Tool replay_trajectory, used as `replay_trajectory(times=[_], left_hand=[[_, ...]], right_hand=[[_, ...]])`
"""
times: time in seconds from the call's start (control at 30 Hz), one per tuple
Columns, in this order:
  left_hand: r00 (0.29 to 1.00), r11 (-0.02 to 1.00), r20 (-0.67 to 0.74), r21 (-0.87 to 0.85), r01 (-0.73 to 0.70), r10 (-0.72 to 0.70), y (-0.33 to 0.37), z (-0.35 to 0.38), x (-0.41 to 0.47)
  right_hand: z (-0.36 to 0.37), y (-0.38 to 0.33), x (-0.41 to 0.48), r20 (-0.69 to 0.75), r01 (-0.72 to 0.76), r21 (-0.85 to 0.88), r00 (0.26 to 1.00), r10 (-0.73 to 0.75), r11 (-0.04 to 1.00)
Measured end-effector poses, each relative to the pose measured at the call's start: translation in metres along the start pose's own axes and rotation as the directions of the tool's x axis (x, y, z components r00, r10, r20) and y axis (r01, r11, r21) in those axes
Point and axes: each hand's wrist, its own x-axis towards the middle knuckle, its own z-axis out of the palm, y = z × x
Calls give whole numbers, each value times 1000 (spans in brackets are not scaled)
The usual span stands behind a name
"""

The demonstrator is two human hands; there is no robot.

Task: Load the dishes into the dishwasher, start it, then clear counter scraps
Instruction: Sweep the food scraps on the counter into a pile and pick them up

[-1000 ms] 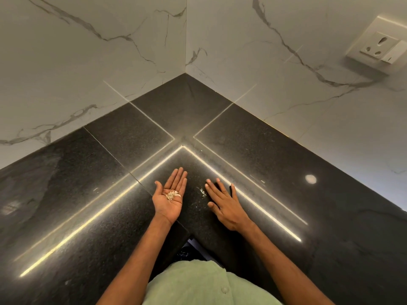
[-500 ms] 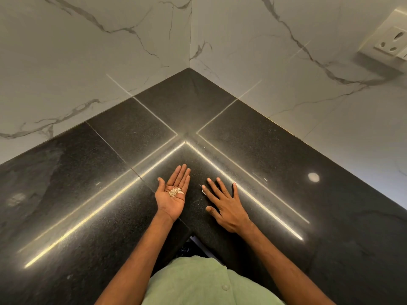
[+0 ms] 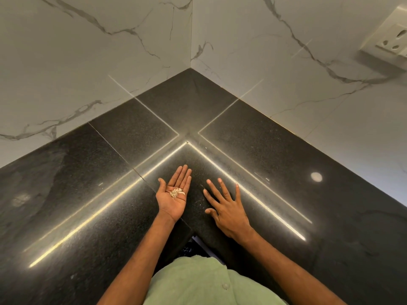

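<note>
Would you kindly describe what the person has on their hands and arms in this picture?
The left hand and the right hand are bare: no gloves, rings, watch or bracelet show. The left forearm and the right forearm are bare too, with no sleeve in view down to the frame's lower edge. Between them is a pale green shirt with a small matching button.

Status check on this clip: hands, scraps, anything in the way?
Left hand open, palm up, scraps lying in it. Right hand open, palm down on black counter. Nothing blocking either hand.
</note>
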Motion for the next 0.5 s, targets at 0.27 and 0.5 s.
replay_trajectory(times=[0.27,0.5], left_hand=[[1000,1000,20,-3,-10,10,0,1,-2],[1000,1000,15,-16,-3,3,-15,5,-9]], right_hand=[[-6,-6,-6,45,-14,-29,999,15,999],[-52,-22,20,-25,-149,847,947,319,510]])
